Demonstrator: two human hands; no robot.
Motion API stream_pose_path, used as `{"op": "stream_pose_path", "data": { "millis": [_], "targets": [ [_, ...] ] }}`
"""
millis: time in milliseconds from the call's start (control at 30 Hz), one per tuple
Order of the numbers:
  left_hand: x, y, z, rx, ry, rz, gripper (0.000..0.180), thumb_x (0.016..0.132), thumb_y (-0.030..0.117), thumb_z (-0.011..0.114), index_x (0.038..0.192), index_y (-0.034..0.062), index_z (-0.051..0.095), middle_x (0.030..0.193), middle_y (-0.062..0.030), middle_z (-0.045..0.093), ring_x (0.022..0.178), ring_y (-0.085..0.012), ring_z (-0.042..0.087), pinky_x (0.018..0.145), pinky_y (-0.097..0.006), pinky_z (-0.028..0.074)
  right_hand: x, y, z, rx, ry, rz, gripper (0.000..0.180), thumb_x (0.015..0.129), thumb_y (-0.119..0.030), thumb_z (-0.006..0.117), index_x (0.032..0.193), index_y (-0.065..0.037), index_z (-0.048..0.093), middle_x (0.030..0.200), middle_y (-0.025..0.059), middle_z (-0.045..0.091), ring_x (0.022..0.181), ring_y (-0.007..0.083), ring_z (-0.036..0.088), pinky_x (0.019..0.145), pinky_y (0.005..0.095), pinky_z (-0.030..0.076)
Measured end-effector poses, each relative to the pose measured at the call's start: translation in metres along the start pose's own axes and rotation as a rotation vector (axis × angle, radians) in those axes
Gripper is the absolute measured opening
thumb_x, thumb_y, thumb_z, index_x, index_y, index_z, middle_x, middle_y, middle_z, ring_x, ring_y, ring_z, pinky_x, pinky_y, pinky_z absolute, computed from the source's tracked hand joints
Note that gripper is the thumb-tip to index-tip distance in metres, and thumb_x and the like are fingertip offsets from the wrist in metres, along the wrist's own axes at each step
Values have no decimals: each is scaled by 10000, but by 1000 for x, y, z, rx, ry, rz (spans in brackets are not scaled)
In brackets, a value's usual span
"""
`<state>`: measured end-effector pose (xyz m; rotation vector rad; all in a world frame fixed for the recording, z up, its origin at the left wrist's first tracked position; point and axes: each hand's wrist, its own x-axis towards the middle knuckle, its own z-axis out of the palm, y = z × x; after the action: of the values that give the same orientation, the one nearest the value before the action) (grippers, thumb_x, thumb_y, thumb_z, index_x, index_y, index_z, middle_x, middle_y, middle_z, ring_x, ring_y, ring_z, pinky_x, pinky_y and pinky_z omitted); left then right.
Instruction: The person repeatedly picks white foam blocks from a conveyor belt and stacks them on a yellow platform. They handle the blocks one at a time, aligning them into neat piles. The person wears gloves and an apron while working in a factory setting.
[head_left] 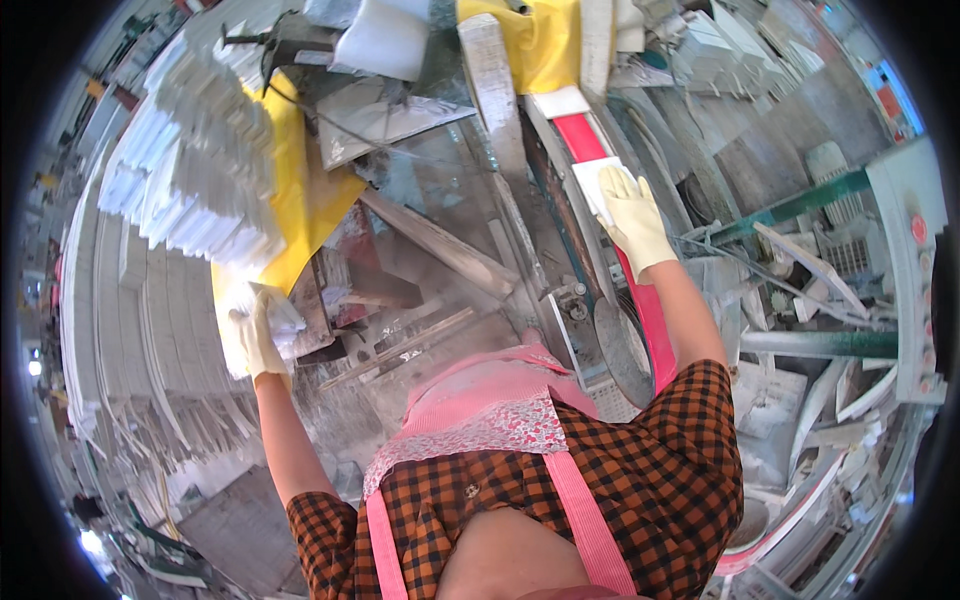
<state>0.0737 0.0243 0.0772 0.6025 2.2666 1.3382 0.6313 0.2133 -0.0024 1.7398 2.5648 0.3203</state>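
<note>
My right hand (634, 220), in a pale cream glove, lies with its fingers stretched out on a flat white slab (596, 180). The slab rests on a narrow red belt (575, 138) that runs lengthwise through a machine. Another white slab (558, 102) lies farther along the same belt. On the left, my gloved left hand (252, 335) closes at the side of some glossy white slabs (272, 308); glare blurs their edges. Just beyond it, a tall stack of thin white slabs (195, 170) stands beside a yellow sheet (292, 190).
Wooden boards (440, 240) and dusty scraps lie between my arms. A round grey wheel (622, 350) sits beside the belt near me. Yellow cloth (540, 45) covers the machine's far end. Green bars (820, 345) and a pale panel with buttons (908, 270) stand at the right.
</note>
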Motion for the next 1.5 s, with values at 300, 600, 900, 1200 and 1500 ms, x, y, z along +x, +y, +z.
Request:
{"op": "stream_pose_path", "data": {
  "millis": [300, 600, 900, 1200, 1500],
  "targets": [
    [51, -69, -5, -145, -106, -60, 1132, 814, 505, 742, 1640, 67, 104, 1594, -166, 378, 1421, -294, 428, 1142, -408, 367, 21, -16, 18, 1, 198, -49, 841, 776, -105, 661, 1554, -33, 350, 1576, 144, 420, 1493, 276, 356, 1231, 455, 244],
    [42, -56, -8, 105, 0, 99, 874, 764, 322, 731, 1494, 4, 371, 1346, -255, 559, 1242, -342, 561, 1039, -419, 454, 52, -11, -29, 145, -129, 249, 525, 940, -265, 633, 1436, -128, 528, 1188, 249, 681, 1093, 436, 663, 938, 493, 530],
    [19, -30, -5, -37, 29, -97, 979, 830, 428, 737, 1533, -83, 288, 1382, -276, 578, 1258, -340, 590, 1016, -406, 476, 99, -240, -81, 1609, -11, -114, 365, 976, -260, 650, 1166, 49, 684, 1027, 68, 713, 893, 134, 653, 783, 303, 514],
    [44, -69, -1, 202, 27, 125, 930, 981, 520, 569, 1565, -89, 177, 1379, -317, 563, 1301, -395, 558, 1047, -409, 452, 82, -496, -99, 2031, -203, 14, 337, 942, -227, 731, 1200, -20, 669, 1035, 18, 683, 910, 126, 629, 823, 295, 513],
    [48, -91, -11, 97, -131, 435, 855, 901, 326, 675, 1587, 54, 244, 1503, -292, 434, 1359, -416, 475, 1116, -453, 410, 81, -516, -78, 2049, -297, -462, 591, 962, -194, 688, 1471, -47, 424, 1305, 107, 586, 1188, 191, 582, 947, 312, 509]
  ]
}}
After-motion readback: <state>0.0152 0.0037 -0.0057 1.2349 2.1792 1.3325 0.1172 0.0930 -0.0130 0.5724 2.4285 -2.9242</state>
